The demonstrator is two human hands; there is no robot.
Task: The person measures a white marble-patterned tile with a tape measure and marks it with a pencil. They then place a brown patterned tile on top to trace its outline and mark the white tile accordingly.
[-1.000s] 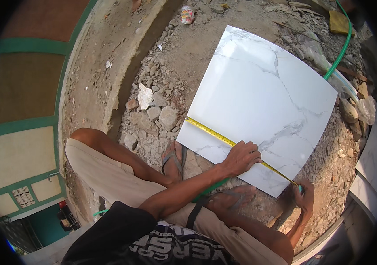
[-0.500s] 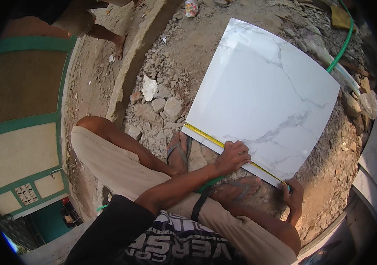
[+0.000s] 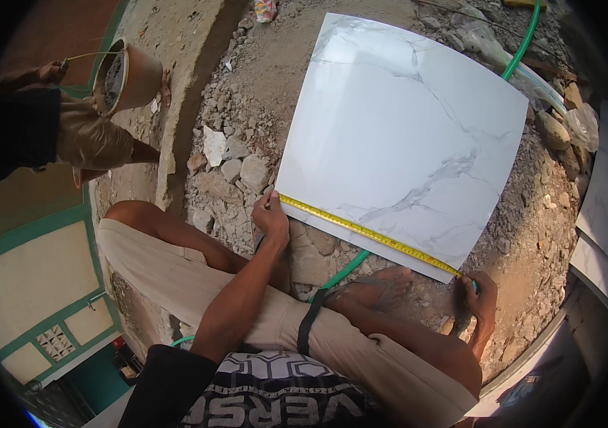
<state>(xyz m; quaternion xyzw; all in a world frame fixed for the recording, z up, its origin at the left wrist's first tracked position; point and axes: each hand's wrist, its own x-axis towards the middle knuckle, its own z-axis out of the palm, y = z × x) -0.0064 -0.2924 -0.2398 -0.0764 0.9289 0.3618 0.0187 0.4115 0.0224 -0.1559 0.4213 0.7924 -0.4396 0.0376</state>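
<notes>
A large white marbled tile [image 3: 404, 135] lies before me on the rubble, over my feet. Along its near edge stretches a yellow tape measure [image 3: 368, 233], drawn out from corner to corner. At the tile's near left corner, my left hand [image 3: 271, 216] pinches the tape's end against the edge. Beyond the near right corner, my right hand [image 3: 481, 294] is closed round the tape measure's case, of which only a small turquoise part shows between the fingers.
Broken stones [image 3: 236, 164] lie left of the tile, beside a concrete kerb [image 3: 181, 107]. A co-worker at the upper left carries a bucket [image 3: 130, 77] of grey mix. A green hose [image 3: 525, 43] runs past the tile's far right corner. More marbled tiles [image 3: 598, 264] lean at the right.
My left hand has slid from the middle of the near edge to its left corner. My right hand stays at the right corner. A co-worker with a bucket has come further into view.
</notes>
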